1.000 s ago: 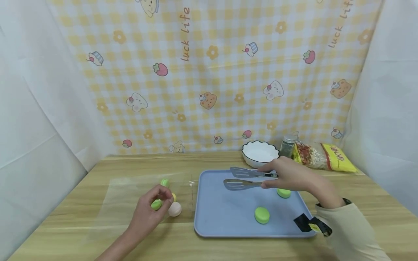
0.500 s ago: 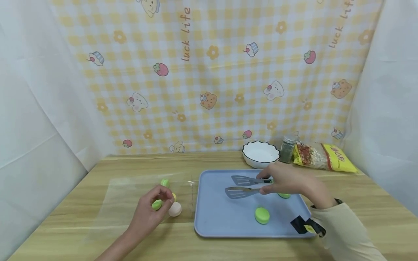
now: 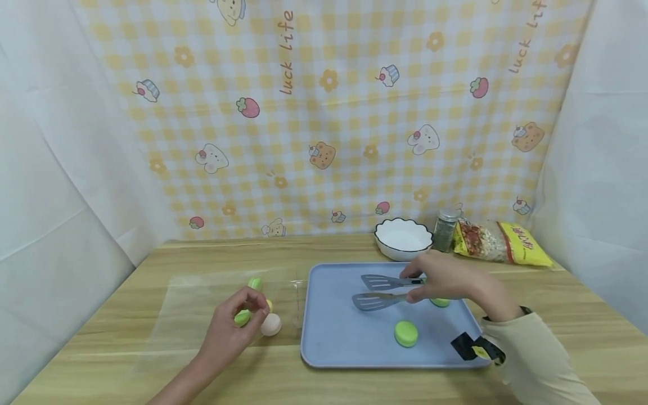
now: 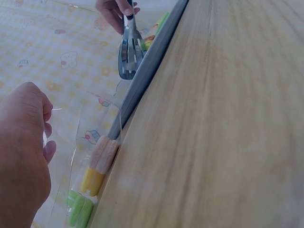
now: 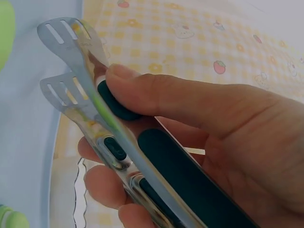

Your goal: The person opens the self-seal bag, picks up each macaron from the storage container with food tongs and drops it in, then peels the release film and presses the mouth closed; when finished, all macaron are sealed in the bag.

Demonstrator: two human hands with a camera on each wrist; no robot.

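Observation:
In my right hand (image 3: 440, 278) I grip metal tongs (image 5: 90, 95) with slotted ends and dark green grips, thumb on one arm and fingers round the other. The tongs' two ends stand apart over the blue tray (image 3: 349, 349), with nothing between them. On that tray lie a green macaron (image 3: 406, 333) and another green macaron (image 3: 440, 302), partly behind the right hand. My left hand (image 3: 235, 320), fingers curled, pinches an upper edge of a clear plastic box (image 4: 102, 97). Inside it are a pale pink macaron (image 4: 103, 154), a yellow macaron (image 4: 92, 181) and green macarons (image 4: 80, 211).
Behind the tray stands a white scalloped bowl (image 3: 403, 236). To its right are a glass jar (image 3: 445, 230) of dark flakes and a yellow food bag (image 3: 501, 242). A checked curtain (image 3: 329, 124) hangs at the back of the wooden table (image 3: 101, 332).
My right hand has lowered the tongs toward the tray and brought them slightly nearer, and their ends have drawn a little right. My left hand stays in place.

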